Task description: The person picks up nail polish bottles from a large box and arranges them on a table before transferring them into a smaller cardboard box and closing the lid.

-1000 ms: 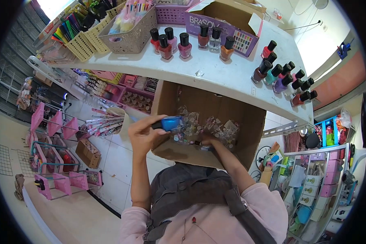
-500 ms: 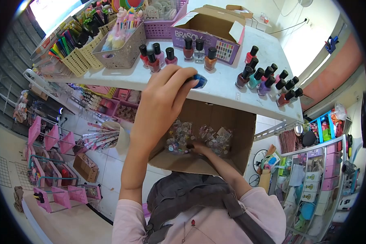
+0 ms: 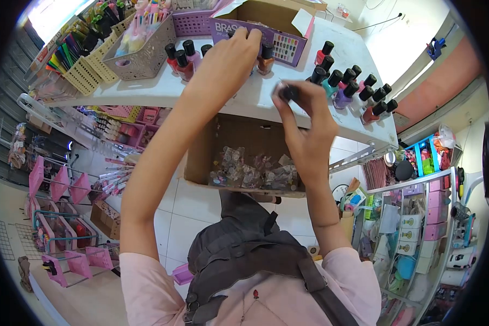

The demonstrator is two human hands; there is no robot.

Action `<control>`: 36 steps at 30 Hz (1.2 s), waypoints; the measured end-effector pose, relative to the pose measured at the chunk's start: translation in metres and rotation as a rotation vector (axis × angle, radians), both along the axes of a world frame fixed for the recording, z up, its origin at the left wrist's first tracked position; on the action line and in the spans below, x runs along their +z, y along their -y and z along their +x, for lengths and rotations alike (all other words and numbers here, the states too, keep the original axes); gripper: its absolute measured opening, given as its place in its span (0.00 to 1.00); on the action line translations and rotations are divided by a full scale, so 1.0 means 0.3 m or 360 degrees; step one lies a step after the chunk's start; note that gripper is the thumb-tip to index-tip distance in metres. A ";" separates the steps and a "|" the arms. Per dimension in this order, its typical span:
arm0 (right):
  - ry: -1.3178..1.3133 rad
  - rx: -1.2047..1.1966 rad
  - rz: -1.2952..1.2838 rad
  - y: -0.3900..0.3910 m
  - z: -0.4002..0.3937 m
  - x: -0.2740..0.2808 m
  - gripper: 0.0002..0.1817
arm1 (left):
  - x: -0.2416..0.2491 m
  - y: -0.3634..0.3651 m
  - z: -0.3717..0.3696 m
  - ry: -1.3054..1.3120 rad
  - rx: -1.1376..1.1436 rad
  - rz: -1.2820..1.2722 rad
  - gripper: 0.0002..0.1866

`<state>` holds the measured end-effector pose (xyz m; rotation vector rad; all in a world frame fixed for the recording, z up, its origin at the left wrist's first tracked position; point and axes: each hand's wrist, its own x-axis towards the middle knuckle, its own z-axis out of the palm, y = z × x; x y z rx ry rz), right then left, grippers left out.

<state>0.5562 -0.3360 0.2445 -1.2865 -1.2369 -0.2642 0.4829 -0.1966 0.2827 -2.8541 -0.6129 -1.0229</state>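
Observation:
My left hand (image 3: 231, 57) reaches over the tabletop in front of the purple-sided box, fingers curled down among the bottles; it seems closed on a nail polish bottle that the hand mostly hides. Raised above the table's front edge, my right hand (image 3: 308, 117) pinches a nail polish bottle, its black cap (image 3: 289, 93) facing me and slightly blurred. An orange-brown nail polish bottle (image 3: 265, 61) stands just right of my left hand. Red and pink bottles (image 3: 184, 68) stand to its left. More bottles, among them a purple one (image 3: 344, 98), cluster on the right.
Below the table edge, an open cardboard box (image 3: 201, 157) holds clear bags of small items. A printed box (image 3: 228, 26) stands open at the back. Baskets of pens (image 3: 141, 62) line the left. Shelves (image 3: 413, 217) stand at right, pink racks (image 3: 79, 190) at left.
My right hand has risen from the cardboard box with a nail polish bottle. My left hand, which held a blue bottle, has moved forward to the bottles by the printed box. The view has shifted.

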 end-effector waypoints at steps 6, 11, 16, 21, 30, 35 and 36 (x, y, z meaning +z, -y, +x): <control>0.0120 -0.0014 -0.0039 -0.150 0.020 -0.036 0.15 | -0.080 0.218 -0.156 0.1142 0.0019 0.0063 0.13; 0.0094 -0.0090 -0.0105 -0.162 0.016 -0.034 0.14 | -0.546 0.327 -0.246 0.0216 -0.0126 -0.0894 0.17; 0.0016 -0.0178 -0.0144 -0.169 0.015 -0.047 0.17 | -0.794 0.396 -0.291 -0.0705 -0.0113 -0.0712 0.18; 0.0105 -0.0341 -0.0136 -0.151 0.015 -0.038 0.19 | -0.827 0.433 -0.331 -0.1120 -0.0104 -0.0827 0.14; -0.0518 0.0586 -0.0787 0.111 -0.042 -0.228 0.09 | -0.941 0.512 -0.420 -0.0844 -0.0095 -0.0959 0.18; 0.0332 0.0762 -0.1982 0.052 0.039 -1.159 0.13 | -0.930 0.511 -0.427 -0.1170 -0.0060 -0.1319 0.27; 0.0567 0.0940 -0.2349 0.066 0.033 -1.154 0.14 | -0.938 0.512 -0.429 -0.1166 -0.0059 -0.1325 0.27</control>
